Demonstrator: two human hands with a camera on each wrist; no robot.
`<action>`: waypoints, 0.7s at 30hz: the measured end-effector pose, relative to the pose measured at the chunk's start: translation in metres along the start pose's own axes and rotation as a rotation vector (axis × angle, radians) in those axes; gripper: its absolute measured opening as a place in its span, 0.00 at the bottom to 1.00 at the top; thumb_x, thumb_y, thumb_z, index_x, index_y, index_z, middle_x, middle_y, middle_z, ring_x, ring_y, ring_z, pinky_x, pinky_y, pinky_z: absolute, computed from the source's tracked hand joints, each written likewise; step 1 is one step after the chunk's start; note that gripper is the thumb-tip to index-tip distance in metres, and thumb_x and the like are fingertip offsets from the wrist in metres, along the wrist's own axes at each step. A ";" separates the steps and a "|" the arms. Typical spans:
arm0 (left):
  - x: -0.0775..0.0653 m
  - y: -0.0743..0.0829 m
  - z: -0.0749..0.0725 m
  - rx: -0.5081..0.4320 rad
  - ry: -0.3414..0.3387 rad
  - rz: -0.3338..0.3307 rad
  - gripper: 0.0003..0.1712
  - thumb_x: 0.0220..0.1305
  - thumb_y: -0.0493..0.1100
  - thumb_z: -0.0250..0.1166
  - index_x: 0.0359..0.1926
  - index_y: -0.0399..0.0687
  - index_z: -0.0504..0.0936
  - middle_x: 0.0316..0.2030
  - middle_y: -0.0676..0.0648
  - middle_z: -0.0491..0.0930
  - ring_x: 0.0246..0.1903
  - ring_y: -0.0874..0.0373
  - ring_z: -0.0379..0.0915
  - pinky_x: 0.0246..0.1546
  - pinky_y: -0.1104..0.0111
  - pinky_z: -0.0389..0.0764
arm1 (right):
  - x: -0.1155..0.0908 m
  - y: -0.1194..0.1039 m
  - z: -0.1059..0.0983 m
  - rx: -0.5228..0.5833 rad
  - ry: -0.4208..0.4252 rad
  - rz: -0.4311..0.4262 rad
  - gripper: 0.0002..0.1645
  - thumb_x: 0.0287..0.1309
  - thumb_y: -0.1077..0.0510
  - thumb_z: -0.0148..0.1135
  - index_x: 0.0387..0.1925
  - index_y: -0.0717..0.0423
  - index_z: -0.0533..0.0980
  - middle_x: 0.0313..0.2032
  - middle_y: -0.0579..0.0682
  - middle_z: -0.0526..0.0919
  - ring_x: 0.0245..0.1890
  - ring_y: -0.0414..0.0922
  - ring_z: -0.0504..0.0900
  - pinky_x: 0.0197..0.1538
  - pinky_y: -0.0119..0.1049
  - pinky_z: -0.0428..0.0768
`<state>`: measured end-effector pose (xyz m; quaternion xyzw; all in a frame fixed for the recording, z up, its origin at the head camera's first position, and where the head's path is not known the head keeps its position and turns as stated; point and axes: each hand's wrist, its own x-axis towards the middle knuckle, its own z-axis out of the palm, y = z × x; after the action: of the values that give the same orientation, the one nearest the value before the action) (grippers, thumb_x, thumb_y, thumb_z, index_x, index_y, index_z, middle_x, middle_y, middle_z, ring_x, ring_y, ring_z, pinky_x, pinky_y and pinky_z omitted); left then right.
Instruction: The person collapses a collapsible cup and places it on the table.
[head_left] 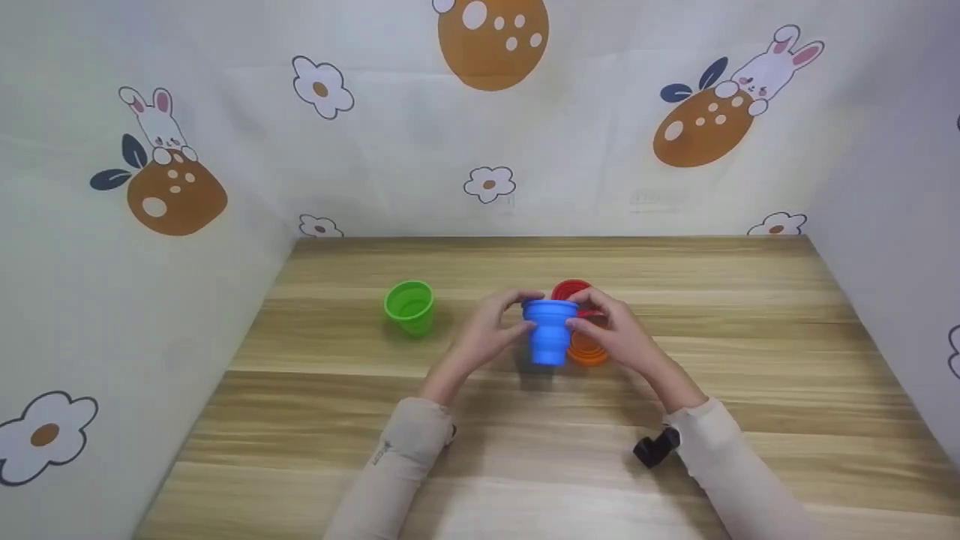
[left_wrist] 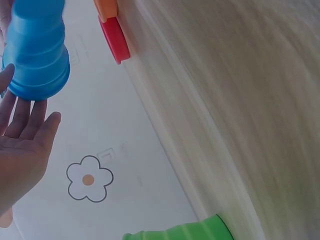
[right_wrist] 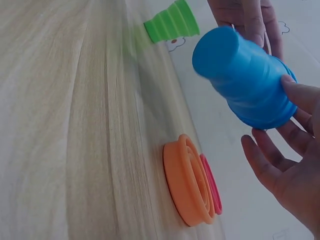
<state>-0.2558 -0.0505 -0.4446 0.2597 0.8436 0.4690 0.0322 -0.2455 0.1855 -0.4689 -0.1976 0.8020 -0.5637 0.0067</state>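
Observation:
A blue collapsible cup (head_left: 550,334), stretched to its full height, is held upright above the table. My left hand (head_left: 491,328) pinches its rim from the left, thumb in front and fingers behind. On the opposite side my right hand (head_left: 613,330) grips the same rim between thumb and fingers. In the right wrist view the ribbed wall of the blue cup (right_wrist: 247,80) shows, its narrow base toward the camera. Behind the cup, partly covered by it and by my right hand, lie a flattened orange cup (head_left: 588,346) and a flattened red cup (head_left: 570,289).
An extended green cup (head_left: 410,307) stands upright to the left of my hands. The wooden table (head_left: 337,450) ends at a patterned cloth wall (head_left: 390,150) at the back and sides. A black wrist mount (head_left: 656,448) sits at my right cuff.

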 end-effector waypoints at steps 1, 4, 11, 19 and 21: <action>0.000 0.000 0.000 -0.021 -0.004 -0.002 0.23 0.66 0.36 0.65 0.61 0.43 0.77 0.61 0.43 0.79 0.65 0.49 0.72 0.71 0.56 0.69 | 0.000 0.000 0.000 0.013 -0.006 0.006 0.17 0.66 0.61 0.62 0.52 0.65 0.74 0.51 0.61 0.81 0.52 0.54 0.81 0.59 0.35 0.81; 0.000 0.001 0.000 -0.100 -0.016 -0.009 0.22 0.66 0.36 0.65 0.60 0.41 0.77 0.60 0.41 0.79 0.64 0.48 0.73 0.69 0.56 0.72 | -0.002 0.001 -0.001 0.044 -0.022 0.009 0.17 0.66 0.61 0.62 0.53 0.65 0.73 0.50 0.61 0.81 0.50 0.49 0.82 0.55 0.26 0.80; -0.002 -0.002 0.001 -0.154 -0.045 0.010 0.19 0.64 0.36 0.67 0.55 0.37 0.78 0.53 0.38 0.81 0.54 0.46 0.78 0.60 0.54 0.80 | -0.006 0.001 -0.002 0.046 -0.052 -0.037 0.20 0.62 0.61 0.66 0.55 0.62 0.76 0.50 0.60 0.83 0.50 0.50 0.83 0.55 0.30 0.81; -0.003 0.001 0.001 -0.121 -0.082 -0.017 0.17 0.60 0.35 0.68 0.51 0.37 0.78 0.48 0.39 0.81 0.48 0.50 0.76 0.57 0.55 0.82 | -0.008 0.002 -0.001 0.073 -0.054 -0.068 0.17 0.60 0.63 0.67 0.51 0.62 0.77 0.47 0.59 0.84 0.48 0.44 0.83 0.58 0.36 0.82; -0.002 0.002 0.001 -0.121 -0.097 -0.026 0.17 0.60 0.35 0.68 0.51 0.37 0.78 0.48 0.39 0.80 0.48 0.51 0.75 0.58 0.53 0.82 | -0.008 0.001 0.000 0.083 -0.059 -0.066 0.17 0.60 0.64 0.67 0.50 0.64 0.76 0.45 0.60 0.84 0.46 0.42 0.84 0.55 0.31 0.82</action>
<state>-0.2528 -0.0501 -0.4443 0.2689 0.8143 0.5056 0.0947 -0.2381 0.1889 -0.4716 -0.2401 0.7705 -0.5902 0.0199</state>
